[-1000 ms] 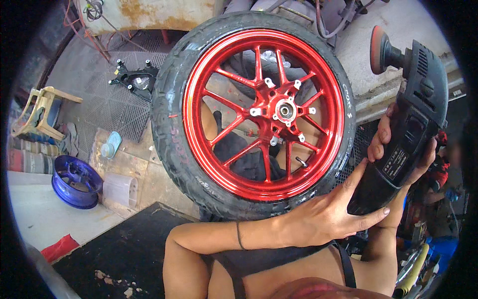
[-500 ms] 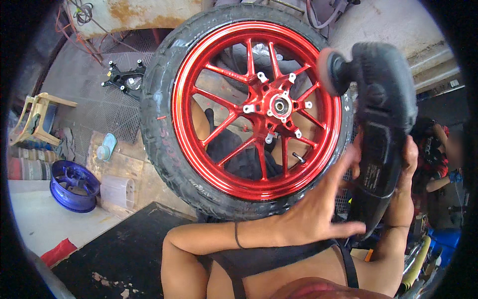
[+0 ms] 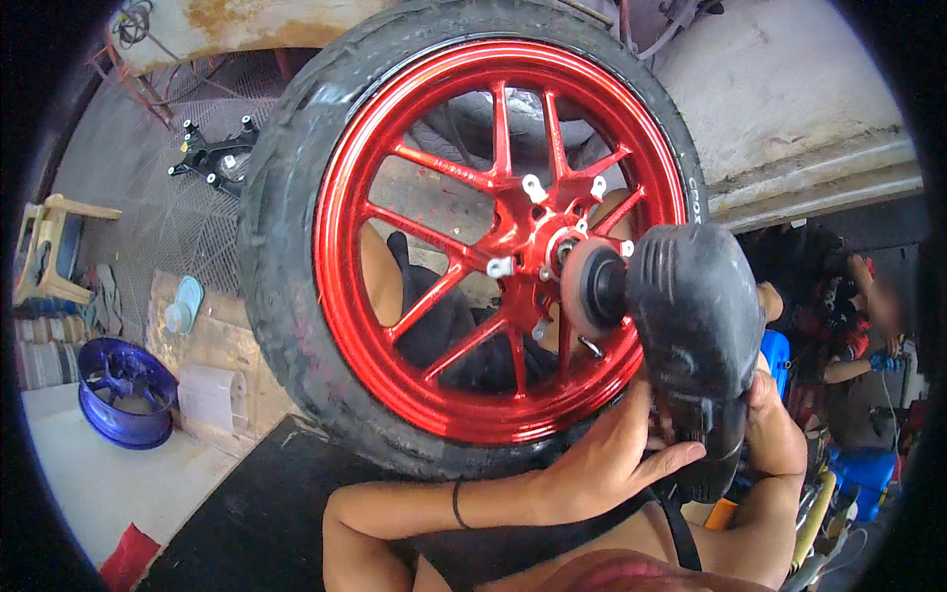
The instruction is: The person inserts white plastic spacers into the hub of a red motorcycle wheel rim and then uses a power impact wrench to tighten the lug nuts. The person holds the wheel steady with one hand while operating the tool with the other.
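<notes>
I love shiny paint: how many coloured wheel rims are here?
2: the red rim inside the tyre at the middle, and the blue rim at lower left. Others may be hidden.

Light: bright, diffuse | Glare: white streaks along the red motorcycle wheel (image 3: 511, 235), paler sheen on the black tyre (image 3: 284, 237) toward upper left | Shade: right background dim | Blur: polisher (image 3: 698, 306) and its pad (image 3: 584, 293) soft, person (image 3: 868, 288) at far right smeared | Distortion: fisheye-bent edges, black vignette in corners
</notes>
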The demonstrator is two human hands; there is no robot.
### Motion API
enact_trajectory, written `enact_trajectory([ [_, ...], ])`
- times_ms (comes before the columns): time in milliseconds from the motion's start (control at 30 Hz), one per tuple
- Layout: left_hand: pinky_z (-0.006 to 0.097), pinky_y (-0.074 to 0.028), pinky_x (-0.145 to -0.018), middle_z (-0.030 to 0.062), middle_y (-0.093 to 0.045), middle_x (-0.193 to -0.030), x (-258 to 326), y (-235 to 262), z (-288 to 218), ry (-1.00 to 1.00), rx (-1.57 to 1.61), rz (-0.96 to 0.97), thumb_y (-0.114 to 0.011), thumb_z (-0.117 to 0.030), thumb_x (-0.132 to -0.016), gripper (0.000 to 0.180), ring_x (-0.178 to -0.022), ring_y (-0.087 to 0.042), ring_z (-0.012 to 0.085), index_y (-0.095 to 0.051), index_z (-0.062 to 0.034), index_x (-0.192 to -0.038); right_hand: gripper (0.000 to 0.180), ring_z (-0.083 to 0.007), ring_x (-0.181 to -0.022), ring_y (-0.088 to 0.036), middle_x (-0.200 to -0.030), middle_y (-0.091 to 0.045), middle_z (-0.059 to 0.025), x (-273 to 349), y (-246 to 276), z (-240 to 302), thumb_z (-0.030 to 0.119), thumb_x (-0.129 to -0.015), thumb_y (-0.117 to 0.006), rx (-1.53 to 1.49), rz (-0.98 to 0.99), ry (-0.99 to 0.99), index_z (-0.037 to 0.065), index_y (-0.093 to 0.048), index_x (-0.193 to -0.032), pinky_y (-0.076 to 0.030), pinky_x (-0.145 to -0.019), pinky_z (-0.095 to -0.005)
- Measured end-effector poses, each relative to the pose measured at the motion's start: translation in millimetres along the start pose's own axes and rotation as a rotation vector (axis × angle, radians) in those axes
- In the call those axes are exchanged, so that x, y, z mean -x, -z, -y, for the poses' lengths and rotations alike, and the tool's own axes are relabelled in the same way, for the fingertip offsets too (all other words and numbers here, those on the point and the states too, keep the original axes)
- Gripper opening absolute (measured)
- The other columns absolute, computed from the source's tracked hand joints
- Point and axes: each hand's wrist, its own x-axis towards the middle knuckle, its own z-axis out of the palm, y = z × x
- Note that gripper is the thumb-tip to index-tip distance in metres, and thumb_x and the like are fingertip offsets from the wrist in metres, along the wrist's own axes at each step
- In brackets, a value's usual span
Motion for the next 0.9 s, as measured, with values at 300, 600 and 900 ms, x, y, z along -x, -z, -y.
enact_trajectory([
  [300,0.037,-0.057,-0.088,0.0205,-0.055,-0.119,-6.3,-3.9,2.8,-0.031,0.111,-0.002,-0.062,-0.011,-0.096,0.073,-0.106,-0.064,0.0257,-0.012,0.0032,-0.147,0.107,-0.029,-0.11,-0.059,-0.126,-0.056,-0.0191,1.5,-15.2,23.9,0.061,-0.067,-0.074,0.118,-0.127,-0.023,-0.005,-0.035,-0.141,-0.046,-0.095,-0.0392],
  [600,0.04,-0.057,-0.084,0.0232,-0.052,-0.125,-8.7,-6.5,-3.2,-0.08,0.197,-0.008,-0.058,-0.016,-0.098,0.072,-0.109,-0.062,0.0281,-0.01,0.0051,-0.148,0.11,-0.0289,-0.122,-0.053,-0.134,-0.052,-0.018,14.7,-39.0,40.8,0.059,-0.065,-0.076,0.225,-0.232,-0.003,-0.006,-0.033,-0.143,-0.039,-0.105,-0.0393],
  [900,0.039,-0.044,-0.097,0.028,-0.045,-0.133,0.8,-0.5,-0.8,-0.135,0.261,-0.063,-0.059,-0.024,-0.099,0.077,-0.121,-0.052,0.0337,-0.009,0.0095,-0.148,0.1,-0.0269,-0.12,-0.054,-0.131,-0.054,-0.0177,7.4,-63.3,36.6,0.06,-0.072,-0.07,0.315,-0.22,0.063,-0.007,-0.04,-0.139,-0.04,-0.103,-0.0379],
])
